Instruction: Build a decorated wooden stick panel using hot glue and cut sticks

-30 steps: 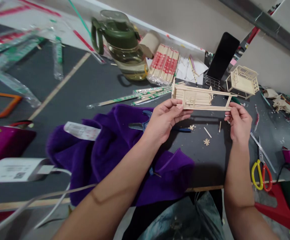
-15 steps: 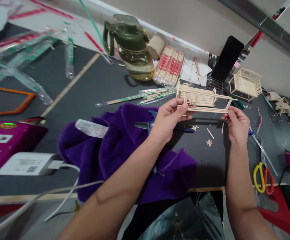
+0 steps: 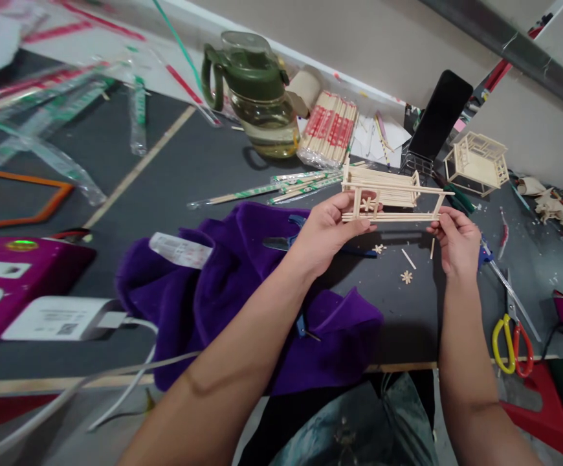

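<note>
Between both hands is a small frame of thin wooden sticks (image 3: 402, 217), held up above the dark table. My left hand (image 3: 327, 230) grips its left end, thumb along the lower rail. Inside the left part of the frame a star-shaped stick piece (image 3: 367, 204) shows. My right hand (image 3: 457, 236) pinches the frame's lower right corner between thumb and fingers. Behind it appears a slatted stick piece (image 3: 381, 182); whether it is joined to the frame I cannot tell. Two star-shaped pieces, (image 3: 406, 277) among them, and loose short sticks (image 3: 408, 259) lie below the hands.
A purple cloth (image 3: 233, 291) with blue-handled tools lies under my left forearm. Behind stand a green-lidded jug (image 3: 262, 97), bundled chopsticks (image 3: 329, 129), a phone (image 3: 441, 116) and a finished-looking stick model (image 3: 478, 163). At right are scissors (image 3: 512, 336) and a glue gun (image 3: 488, 255).
The frame has turned slightly, so its open side and the star-shaped piece show more. My left thumb has moved down to the lower rail; my right hand shifted slightly left.
</note>
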The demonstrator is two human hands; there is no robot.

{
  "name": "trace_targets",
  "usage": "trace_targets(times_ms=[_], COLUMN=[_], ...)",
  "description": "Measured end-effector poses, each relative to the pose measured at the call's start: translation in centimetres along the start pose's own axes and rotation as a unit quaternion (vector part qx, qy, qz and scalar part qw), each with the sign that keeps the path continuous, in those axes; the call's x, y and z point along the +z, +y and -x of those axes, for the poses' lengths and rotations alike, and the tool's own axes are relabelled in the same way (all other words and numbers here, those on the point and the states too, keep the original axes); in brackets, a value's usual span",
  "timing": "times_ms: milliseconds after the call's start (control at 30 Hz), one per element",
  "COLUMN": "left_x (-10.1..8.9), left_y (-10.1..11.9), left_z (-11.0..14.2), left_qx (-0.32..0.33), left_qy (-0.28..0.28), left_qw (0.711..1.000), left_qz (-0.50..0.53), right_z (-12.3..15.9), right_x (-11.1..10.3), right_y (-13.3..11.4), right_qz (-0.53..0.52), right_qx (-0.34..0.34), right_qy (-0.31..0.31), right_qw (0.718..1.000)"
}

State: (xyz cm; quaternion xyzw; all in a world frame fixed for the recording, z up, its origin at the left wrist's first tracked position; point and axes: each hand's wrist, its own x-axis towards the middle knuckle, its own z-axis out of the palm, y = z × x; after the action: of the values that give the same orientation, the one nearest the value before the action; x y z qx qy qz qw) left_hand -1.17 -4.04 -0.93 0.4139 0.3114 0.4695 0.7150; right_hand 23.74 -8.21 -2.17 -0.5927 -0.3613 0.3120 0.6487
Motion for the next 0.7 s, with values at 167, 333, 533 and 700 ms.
trace_targets(times_ms=[167, 333, 533, 700], left_x=[-0.28, -0.43, -0.34, -0.45], left_y=[0.05, 0.03, -0.28, -0.35], left_z=[-0.11, -0.06, -0.1, -0.32], left_qx=[-0.007, -0.038, -0.064, -0.068], left_qy=[-0.028, -0.051, -0.054, -0.04], left_qw=[1.0, 0.998, 0.996, 0.997], left_qz=[-0.006, -0.002, -0.009, -0.016], right_z=[-0.34, -0.56, -0.57, -0.58], right_x=[-0.33, -0.42, -0.53, -0.67], right_y=[0.37, 0.24, 0.24, 0.56], right_qz=[0.023, -0.007, -0.02, -0.005], right_qx=[-0.002, 0.004, -0.001, 0.001], right_qy=[-0.005, 0.011, 0.011, -0.004], right_qw=[1.0, 1.0, 1.0, 1.0])
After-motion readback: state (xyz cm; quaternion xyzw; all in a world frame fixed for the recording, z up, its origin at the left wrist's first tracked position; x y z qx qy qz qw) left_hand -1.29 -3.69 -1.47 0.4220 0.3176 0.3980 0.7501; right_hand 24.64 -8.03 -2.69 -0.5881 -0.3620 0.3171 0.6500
